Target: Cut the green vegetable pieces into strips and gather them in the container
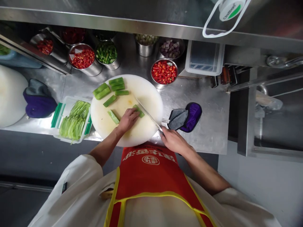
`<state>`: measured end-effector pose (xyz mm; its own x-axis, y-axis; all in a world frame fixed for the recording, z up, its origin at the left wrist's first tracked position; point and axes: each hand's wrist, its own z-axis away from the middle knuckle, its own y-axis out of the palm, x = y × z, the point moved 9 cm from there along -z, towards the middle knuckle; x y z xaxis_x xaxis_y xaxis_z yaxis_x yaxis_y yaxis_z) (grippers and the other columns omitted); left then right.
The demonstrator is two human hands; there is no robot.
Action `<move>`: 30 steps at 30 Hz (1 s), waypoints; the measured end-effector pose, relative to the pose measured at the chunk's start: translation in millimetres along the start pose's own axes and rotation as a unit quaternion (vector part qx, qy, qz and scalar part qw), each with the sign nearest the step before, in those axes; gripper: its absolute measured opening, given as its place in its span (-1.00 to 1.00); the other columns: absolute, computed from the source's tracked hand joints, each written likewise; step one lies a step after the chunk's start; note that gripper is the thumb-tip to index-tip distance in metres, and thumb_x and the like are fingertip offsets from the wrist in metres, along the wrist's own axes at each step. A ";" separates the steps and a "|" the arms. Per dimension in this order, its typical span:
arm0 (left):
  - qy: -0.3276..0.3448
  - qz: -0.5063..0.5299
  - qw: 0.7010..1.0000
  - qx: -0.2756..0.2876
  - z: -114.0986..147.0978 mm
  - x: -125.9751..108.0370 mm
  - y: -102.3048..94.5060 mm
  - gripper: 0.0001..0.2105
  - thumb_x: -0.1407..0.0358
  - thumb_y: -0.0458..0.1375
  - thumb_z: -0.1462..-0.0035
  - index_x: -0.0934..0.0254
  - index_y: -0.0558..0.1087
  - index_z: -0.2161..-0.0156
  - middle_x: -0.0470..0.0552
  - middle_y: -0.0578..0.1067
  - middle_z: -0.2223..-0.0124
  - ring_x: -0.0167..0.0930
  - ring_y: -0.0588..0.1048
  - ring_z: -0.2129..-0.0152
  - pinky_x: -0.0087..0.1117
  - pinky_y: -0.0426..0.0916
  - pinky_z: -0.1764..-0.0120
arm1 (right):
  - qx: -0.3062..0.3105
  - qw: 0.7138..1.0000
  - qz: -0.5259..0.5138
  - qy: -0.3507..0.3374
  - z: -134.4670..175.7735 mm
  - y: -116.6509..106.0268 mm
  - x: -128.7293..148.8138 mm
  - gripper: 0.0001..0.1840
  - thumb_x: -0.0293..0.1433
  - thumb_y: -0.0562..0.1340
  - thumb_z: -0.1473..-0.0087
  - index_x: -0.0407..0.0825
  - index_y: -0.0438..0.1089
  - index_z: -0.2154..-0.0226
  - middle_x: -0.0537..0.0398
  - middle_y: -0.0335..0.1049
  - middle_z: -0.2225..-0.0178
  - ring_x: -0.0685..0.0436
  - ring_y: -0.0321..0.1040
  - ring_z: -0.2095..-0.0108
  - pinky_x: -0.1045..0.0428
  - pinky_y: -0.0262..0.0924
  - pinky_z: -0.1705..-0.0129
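My right hand (174,139) is closed round the handle of a kitchen knife (149,115), its blade slanting up and left over the round white cutting board (152,94). Left of the blade, my left hand (129,119) presses its bent fingertips on a piece of green pepper (140,113). The fingers partly hide this piece, which lies close against the blade. Another pepper piece (113,116), inner side up, rests just left of my left hand. Several more green pepper pieces (117,83) lie toward the board's upper left.
A clear container of sliced green strips (75,121) stands left of the board. Behind are metal pots of red chilies (164,72), chopped green pieces (106,53) and purple onion (169,49). A purple-grey cloth (187,117) lies at right. A steel shelf (151,26) overhangs the back.
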<state>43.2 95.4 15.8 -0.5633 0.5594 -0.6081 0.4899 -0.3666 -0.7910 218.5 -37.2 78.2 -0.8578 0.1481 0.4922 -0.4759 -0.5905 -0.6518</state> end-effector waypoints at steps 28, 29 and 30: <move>0.081 -0.015 0.996 0.035 -18.7 -7.2 2.3 -0.68 0.14 0.02 -0.39 0.16 0.52 0.33 0.06 0.49 0.33 -0.25 0.44 0.23 -0.10 0.35 0.03 | 0.059 0.998 -0.008 0.024 18.5 -6.5 24.0 -0.51 -0.49 0.05 -0.27 -0.12 0.23 -0.24 -0.20 0.58 0.09 -0.27 0.55 0.18 -0.03 0.28 0.16; 0.083 -0.014 0.996 0.032 -18.5 -7.2 1.8 -0.68 0.14 0.02 -0.39 0.16 0.52 0.33 0.06 0.49 0.33 -0.24 0.44 0.22 -0.10 0.35 0.03 | 0.065 0.997 -0.009 0.028 18.3 -6.5 24.0 -0.51 -0.49 0.05 -0.27 -0.12 0.24 -0.24 -0.19 0.58 0.10 -0.27 0.56 0.18 -0.03 0.28 0.16; 0.086 -0.014 0.996 0.029 -18.4 -7.3 1.3 -0.69 0.14 0.01 -0.39 0.16 0.52 0.33 0.06 0.49 0.33 -0.24 0.44 0.21 -0.11 0.35 0.03 | 0.071 0.997 -0.012 0.031 18.1 -6.4 23.8 -0.51 -0.50 0.05 -0.27 -0.12 0.24 -0.23 -0.19 0.59 0.11 -0.27 0.56 0.18 -0.03 0.28 0.16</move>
<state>60.2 104.5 20.4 -0.4523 0.6868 -0.5689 0.4327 -0.3888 -0.8134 204.6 -44.3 104.6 -0.8590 0.2089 0.4675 -0.4676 -0.6920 -0.5499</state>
